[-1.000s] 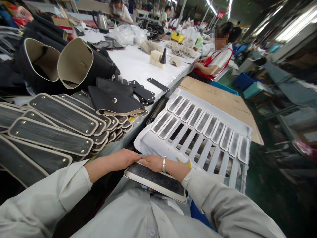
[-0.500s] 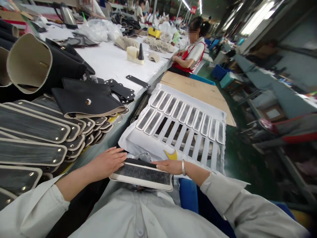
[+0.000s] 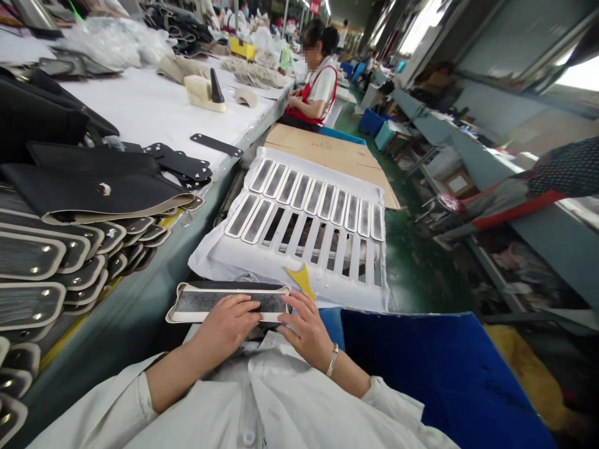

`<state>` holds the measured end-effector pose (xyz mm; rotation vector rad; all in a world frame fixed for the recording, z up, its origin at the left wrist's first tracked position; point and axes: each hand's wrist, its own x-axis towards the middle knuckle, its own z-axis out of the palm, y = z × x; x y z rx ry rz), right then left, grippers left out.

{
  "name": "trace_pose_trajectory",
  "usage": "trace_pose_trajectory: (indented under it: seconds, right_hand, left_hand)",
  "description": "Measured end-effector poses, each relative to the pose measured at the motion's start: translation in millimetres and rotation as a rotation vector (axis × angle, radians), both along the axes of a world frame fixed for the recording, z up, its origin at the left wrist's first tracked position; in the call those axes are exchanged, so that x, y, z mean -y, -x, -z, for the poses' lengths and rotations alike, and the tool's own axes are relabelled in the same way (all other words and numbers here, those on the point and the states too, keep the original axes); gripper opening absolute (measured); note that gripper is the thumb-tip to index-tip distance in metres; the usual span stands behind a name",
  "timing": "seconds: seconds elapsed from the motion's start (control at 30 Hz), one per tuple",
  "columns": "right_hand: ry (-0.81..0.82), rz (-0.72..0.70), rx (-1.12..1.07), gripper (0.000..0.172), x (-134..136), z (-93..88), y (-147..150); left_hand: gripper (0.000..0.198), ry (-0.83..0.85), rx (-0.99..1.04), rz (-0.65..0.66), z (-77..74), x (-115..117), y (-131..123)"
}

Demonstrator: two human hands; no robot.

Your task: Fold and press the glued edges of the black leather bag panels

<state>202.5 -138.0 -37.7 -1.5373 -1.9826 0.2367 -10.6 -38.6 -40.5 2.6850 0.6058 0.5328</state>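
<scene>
At my lap lies a black leather bag piece, with a long dark-grey panel framed by pale edging facing up. My left hand is closed on its near edge, fingers laid across the panel; the thumb is hidden. Around the right-hand corner, my right hand is curled, thumb and fingers gripping the edge. Just beyond is a white slotted sheet holding rows of pale-edged grey panels. A yellow scrap rests on this sheet.
To the left, riveted panels are piled on the table, beside a folded black leather piece. Black straps lie farther back. A blue bin stands at right. Cardboard extends towards a seated co-worker in a red apron.
Both hands have shifted from the piece's far edge to its near edge and right corner. The piece now sits farther left in view, its panel tilted differently. The camera view has turned right.
</scene>
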Motion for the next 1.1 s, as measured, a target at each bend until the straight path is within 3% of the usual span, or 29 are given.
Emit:
trace_pose_trajectory:
  seconds: [0.17,0.43,0.8,0.93,1.1]
  right_hand:
    - [-0.157,0.128,-0.017,0.009,4.1,21.8,12.2]
    - [-0.198,0.168,-0.018,0.011,7.0,33.5,15.6]
    - [-0.169,0.341,-0.094,0.014,1.0,28.3,39.7]
    - [-0.078,0.393,-0.219,0.010,0.0,28.4,42.9]
    - [0.109,0.455,-0.448,0.033,-2.5,33.4,42.5]
  left_hand:
    - [0.020,-0.015,0.020,-0.019,4.8,7.0,1.0]
    - [0.020,-0.001,0.030,-0.069,8.3,8.7,-4.3]
    - [0.013,0.170,-0.030,-0.216,-11.5,13.5,-21.4]
    - [0.008,0.230,-0.108,-0.272,-16.4,11.0,-27.7]
    - [0.004,0.248,-0.203,-0.289,-19.9,8.0,-30.4]
